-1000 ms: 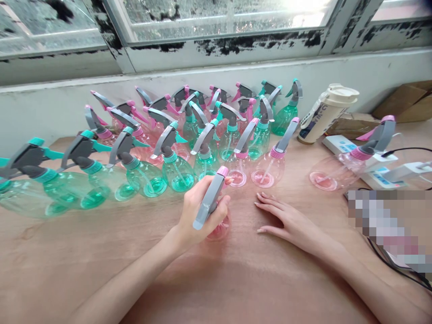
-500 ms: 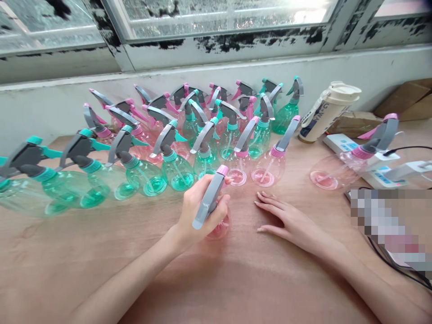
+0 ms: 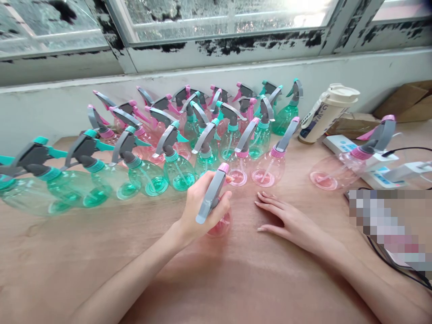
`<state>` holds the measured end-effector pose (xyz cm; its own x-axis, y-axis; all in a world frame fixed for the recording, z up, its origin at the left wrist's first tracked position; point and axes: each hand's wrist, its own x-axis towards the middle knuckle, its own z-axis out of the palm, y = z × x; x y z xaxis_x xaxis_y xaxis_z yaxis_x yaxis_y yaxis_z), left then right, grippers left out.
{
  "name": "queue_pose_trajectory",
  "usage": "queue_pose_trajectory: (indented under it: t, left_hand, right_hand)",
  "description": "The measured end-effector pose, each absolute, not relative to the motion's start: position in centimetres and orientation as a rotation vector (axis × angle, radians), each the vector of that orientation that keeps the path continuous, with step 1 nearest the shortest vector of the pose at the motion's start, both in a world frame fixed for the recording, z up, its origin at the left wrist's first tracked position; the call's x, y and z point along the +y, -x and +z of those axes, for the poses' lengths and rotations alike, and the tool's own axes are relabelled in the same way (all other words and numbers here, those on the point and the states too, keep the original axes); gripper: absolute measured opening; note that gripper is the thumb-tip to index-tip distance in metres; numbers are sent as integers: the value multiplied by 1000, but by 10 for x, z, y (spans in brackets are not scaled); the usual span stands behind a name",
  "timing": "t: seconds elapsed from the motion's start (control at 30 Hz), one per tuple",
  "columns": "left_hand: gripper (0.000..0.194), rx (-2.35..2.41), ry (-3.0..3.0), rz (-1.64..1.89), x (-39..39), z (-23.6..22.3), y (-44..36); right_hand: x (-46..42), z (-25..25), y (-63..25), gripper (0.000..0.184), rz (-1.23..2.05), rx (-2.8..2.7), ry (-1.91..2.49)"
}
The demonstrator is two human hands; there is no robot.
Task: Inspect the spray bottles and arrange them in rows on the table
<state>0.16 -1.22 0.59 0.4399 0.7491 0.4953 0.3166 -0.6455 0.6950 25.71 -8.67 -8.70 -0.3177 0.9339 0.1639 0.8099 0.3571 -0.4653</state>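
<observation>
My left hand [image 3: 199, 207] is wrapped round the neck of a pink spray bottle [image 3: 221, 227] with a grey trigger head and pink nozzle. Its base looks to rest on the wooden table [image 3: 216, 279]; the neck is hidden by my fingers. To the right, my right hand [image 3: 286, 220] lies on the tabletop with fingers stretched out, holding nothing. Just beyond it stands another pink spray bottle [image 3: 268, 171], and a second pink one [image 3: 238, 175] is close beside that. A green spray bottle [image 3: 178, 173] stands beyond my left hand.
Several green and pink spray bottles crowd the table's back and left. One pink spray bottle [image 3: 332, 171] stands apart at the right, before white power strips [image 3: 381, 175] with cables. A cream tumbler [image 3: 329, 112] and brown cardboard [image 3: 405, 101] are near the wall. A blurred-out patch covers something at right.
My left hand and the pink spray bottle in it have shifted very slightly, the trigger head tipping a little. The right hand stays where it was.
</observation>
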Motion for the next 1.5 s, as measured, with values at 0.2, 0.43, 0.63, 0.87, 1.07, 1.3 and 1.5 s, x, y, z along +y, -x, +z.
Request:
queue_pose_trajectory:
  t: [0.2,0.43,0.63,0.87,1.07,1.3,1.5]
  left_hand:
    - [21,893,-2186,1142,-12,0,-1]
    - [19,908,-2144,1111,-14,4,-1]
    - [21,900,-2142,1125,-13,3,-1]
    - [22,921,-2135,1114,-13,1,0]
    - [22,910,-2137,1121,-13,1,0]
    - [18,942,-2130,1123,-15,4,-1]
    - [11,939,-2190,1123,-16,11,-2]
  right_hand:
    - [-86,-87,-257,59,429,-2239,1537]
    - [-87,-87,-257,58,444,-2203,1516]
    - [-87,-85,-257,57,437,-2198,1516]
    - [-87,-87,-257,57,431,-2206,1517]
    - [-87,-87,-257,58,438,-2202,1526]
    - [-86,-85,-256,57,416,-2188,1524]
    - [-85,-87,-251,57,364,-2186,1555]
